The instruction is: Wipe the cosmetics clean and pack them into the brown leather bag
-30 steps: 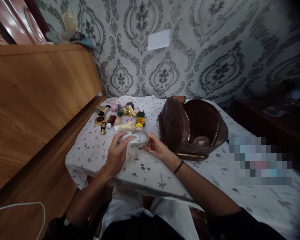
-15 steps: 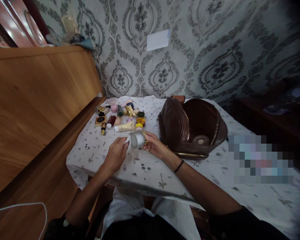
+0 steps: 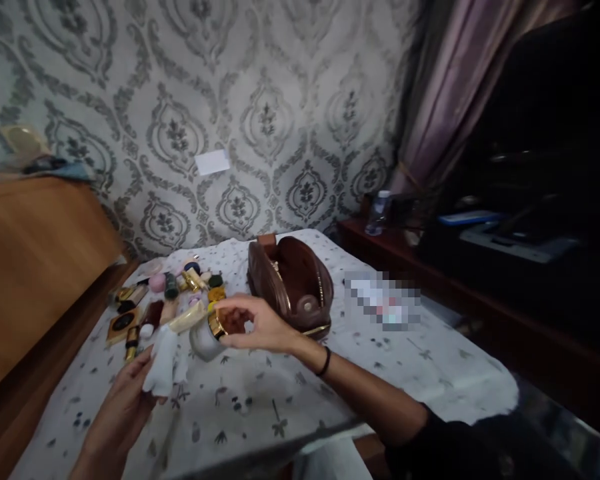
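Note:
My left hand (image 3: pixel 130 387) is closed on a crumpled white wipe (image 3: pixel 162 365), which hangs over the cloth. To its right, my right hand (image 3: pixel 260 325) grips a whitish jar (image 3: pixel 203 341) by its gold lid (image 3: pixel 217 323), thumb and fingers curved around the rim. The jar is tilted, its pale body towards the wipe, with a gap between them. Just behind lies a cream tube (image 3: pixel 188 317), partly covered by the wipe. The brown handbag (image 3: pixel 267 277) stands unzipped behind my right hand.
Several cosmetics, among them a dark red bottle (image 3: pixel 153 313), a pink jar (image 3: pixel 157 283) and a gold compact (image 3: pixel 123 325), crowd the left of the patterned tablecloth (image 3: pixel 220 413). A blurred-out item (image 3: pixel 383 300) lies right of the bag. A plastic bottle (image 3: pixel 378 215) stands on a dark ledge.
My view has swung to the right. The wipe, earlier against the jar, is now apart from it in my left hand. My right hand has turned the jar and holds its lid from above.

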The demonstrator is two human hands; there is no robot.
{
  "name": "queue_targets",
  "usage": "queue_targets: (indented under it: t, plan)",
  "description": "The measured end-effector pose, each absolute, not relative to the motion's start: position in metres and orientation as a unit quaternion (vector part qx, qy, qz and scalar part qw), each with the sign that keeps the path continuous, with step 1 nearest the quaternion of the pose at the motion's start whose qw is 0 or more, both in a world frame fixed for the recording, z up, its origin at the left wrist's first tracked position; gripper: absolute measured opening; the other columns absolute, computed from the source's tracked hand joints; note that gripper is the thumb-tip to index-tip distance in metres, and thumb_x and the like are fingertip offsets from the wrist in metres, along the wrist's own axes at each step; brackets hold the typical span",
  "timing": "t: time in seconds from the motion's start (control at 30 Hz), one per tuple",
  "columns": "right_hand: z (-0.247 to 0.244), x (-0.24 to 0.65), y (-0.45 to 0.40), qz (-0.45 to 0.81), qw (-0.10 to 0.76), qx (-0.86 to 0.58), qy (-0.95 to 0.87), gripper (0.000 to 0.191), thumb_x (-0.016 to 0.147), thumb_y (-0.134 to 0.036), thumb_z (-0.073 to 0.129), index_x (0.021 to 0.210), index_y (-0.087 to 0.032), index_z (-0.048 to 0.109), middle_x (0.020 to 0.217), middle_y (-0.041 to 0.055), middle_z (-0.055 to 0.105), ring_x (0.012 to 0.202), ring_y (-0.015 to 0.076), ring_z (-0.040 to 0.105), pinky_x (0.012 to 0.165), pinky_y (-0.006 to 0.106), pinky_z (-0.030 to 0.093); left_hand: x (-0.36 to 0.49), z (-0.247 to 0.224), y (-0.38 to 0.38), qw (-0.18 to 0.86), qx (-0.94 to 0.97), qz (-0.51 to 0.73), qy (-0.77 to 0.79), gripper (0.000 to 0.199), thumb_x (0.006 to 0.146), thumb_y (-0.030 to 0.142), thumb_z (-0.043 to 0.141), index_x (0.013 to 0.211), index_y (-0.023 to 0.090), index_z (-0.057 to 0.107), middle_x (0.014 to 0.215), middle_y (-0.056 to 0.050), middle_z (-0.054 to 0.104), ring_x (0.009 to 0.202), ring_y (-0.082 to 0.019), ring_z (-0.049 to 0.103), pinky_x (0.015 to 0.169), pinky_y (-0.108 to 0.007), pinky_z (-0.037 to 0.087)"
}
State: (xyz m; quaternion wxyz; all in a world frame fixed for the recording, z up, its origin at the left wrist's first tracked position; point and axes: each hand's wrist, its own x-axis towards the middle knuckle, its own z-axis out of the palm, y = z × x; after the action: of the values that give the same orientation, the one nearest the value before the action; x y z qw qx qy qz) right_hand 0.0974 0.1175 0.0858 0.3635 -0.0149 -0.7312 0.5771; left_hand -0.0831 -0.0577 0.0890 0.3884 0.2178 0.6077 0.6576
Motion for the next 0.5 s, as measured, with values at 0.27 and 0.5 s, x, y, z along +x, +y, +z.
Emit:
queue_targets:
  t: [0.27,0.5]
  plan:
    - [0.163,0.176,0.196,0.205,0.465,-0.293,-0.81,0.044,0.078,-0.035,0.071,0.117,-0.017,0.064,0.09,0.003,0.066,0.078,0.0159,0.059,0.074,0.027,0.045,-0.109,0.033,-0.039,0.279,0.303,0.516,0.751,0.071,0.046,0.067,0.079,0.093,0.015,0.068,0.078,0.0,0.063,0.071,-0.02,0.059,0.055,-0.028,0.054]
    - [0.16,0.164,0.221,0.019,0.117,-0.393,-0.912,0.031,0.084,-0.029,0.063,0.109,-0.011,0.069,0.108,0.0168,0.071,0.1,0.0272,0.067,0.08,0.029,0.046,-0.122,0.0,-0.036,0.209,0.315,0.453,0.807,0.07,0.055,0.064,0.066,0.105,0.015,0.065,0.118,-0.011,0.068,0.093,-0.03,0.066,0.071,-0.037,0.058]
